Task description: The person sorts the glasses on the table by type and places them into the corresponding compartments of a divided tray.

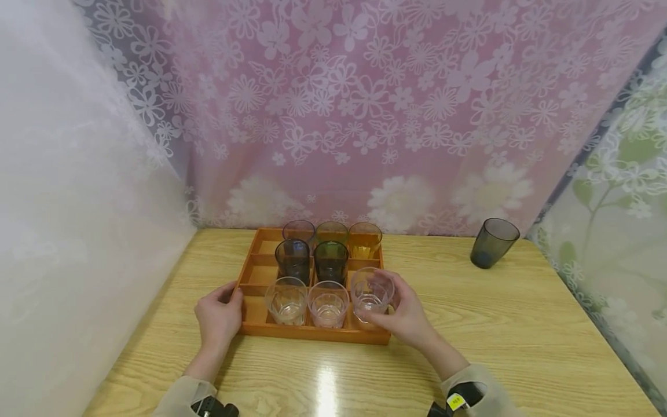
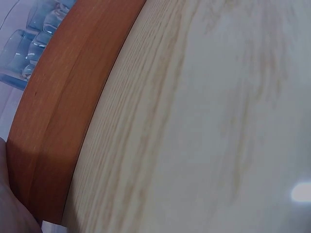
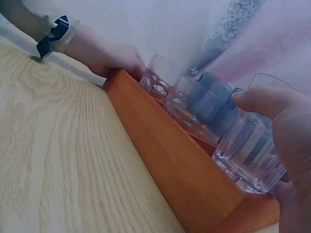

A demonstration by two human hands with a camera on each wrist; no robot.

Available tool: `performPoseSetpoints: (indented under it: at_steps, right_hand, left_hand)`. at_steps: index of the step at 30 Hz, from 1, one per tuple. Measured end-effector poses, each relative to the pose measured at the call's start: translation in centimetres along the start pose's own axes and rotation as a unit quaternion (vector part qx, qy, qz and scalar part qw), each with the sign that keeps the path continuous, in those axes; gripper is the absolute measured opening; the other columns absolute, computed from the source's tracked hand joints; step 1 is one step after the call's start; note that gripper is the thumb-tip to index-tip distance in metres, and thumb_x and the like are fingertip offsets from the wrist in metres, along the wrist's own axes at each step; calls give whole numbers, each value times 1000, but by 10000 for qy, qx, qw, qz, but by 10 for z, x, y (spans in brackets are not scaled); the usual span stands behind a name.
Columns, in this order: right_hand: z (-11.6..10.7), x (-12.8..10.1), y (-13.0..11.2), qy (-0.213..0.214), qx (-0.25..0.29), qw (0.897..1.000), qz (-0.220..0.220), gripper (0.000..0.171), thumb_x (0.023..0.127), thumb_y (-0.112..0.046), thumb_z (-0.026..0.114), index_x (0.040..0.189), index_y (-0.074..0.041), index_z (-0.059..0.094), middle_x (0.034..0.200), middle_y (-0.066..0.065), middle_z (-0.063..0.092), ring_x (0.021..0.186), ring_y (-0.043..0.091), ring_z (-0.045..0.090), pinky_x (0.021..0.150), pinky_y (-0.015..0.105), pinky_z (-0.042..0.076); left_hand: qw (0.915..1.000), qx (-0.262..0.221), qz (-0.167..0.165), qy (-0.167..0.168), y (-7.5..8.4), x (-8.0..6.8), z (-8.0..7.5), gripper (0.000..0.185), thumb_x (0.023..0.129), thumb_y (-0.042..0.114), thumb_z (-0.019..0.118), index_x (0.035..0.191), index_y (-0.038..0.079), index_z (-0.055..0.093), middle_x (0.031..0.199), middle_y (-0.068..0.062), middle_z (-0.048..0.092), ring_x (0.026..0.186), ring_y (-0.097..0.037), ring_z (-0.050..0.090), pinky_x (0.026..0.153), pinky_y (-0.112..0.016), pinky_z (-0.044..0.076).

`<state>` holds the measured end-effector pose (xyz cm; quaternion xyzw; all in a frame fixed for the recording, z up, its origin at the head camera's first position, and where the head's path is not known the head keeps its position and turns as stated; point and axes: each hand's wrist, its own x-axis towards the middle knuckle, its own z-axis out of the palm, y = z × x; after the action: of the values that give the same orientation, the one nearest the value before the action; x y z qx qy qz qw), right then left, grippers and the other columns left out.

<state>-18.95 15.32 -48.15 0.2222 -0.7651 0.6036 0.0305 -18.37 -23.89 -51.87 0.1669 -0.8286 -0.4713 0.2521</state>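
My right hand (image 1: 405, 313) holds a clear glass (image 1: 367, 294) between thumb and fingers, over the front right compartment of a divided wooden tray (image 1: 318, 333). In the right wrist view, this glass's base is low behind the tray's front wall. My left hand (image 1: 220, 313) grips the tray's left side near the front corner. Two more clear glasses (image 1: 328, 304) stand in the front row beside the held one. Behind them are a dark blue glass (image 1: 293, 260) and a dark green glass (image 1: 330, 262). A bluish glass, an olive glass and an amber glass (image 1: 365, 240) form the back row.
A dark grey tumbler (image 1: 492, 243) stands by itself at the back right of the wooden table (image 1: 469, 313). A pink floral curtain (image 1: 354, 116) hangs behind the table. A white sheet (image 1: 94, 174) borders it on the left, and a floral sheet on the right.
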Motion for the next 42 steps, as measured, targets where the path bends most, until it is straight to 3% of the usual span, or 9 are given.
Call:
performPoseSetpoints:
  at_steps: [5,8,16,23,31,42]
  right_hand:
    - [0,1,4,-52,-38,9999,-116,84,77,-4,95,149,-1,52,144,18,61,134,35,57,111,32,45]
    - [-1,1,7,-171,-28,9995,-257,83,75,-1,94,147,1,53,142,21,62,132,37,57,110,33,45]
    - [-2,0,8,-301,-33,9992,-270,86,74,-2,96,148,0,52,142,18,62,134,38,56,111,30,44]
    - [-5,-3,10,-384,43,9992,-140,91,74,-2,96,151,2,48,146,17,60,138,37,54,111,23,40]
    - [-7,-7,10,-491,81,9988,26,93,76,-4,95,155,-8,46,151,13,57,142,34,50,113,23,38]
    - [-5,-6,13,-466,97,9988,62,97,73,-5,98,155,-9,46,153,11,56,144,33,49,113,22,37]
  left_hand:
    - [10000,38,10,37,1,1,1,23,98,12,71,115,1,81,103,-14,79,97,-29,74,75,-18,50]
    - [10000,35,2,58,1,2,1,22,97,11,72,115,1,81,103,-14,79,97,-28,74,73,-16,48]
    - [9999,-58,63,57,1,3,1,22,97,10,71,114,-1,81,102,-17,79,96,-31,75,70,-5,41]
    - [9999,-74,53,48,0,2,1,21,97,10,72,114,0,81,102,-16,79,95,-29,74,70,-6,42]
    - [9999,-138,65,35,-2,2,2,21,98,9,71,114,-2,81,103,-18,79,95,-30,74,70,-4,42]
    - [9999,-134,29,69,-1,0,1,21,97,9,71,114,-1,81,102,-16,79,94,-29,74,69,-6,43]
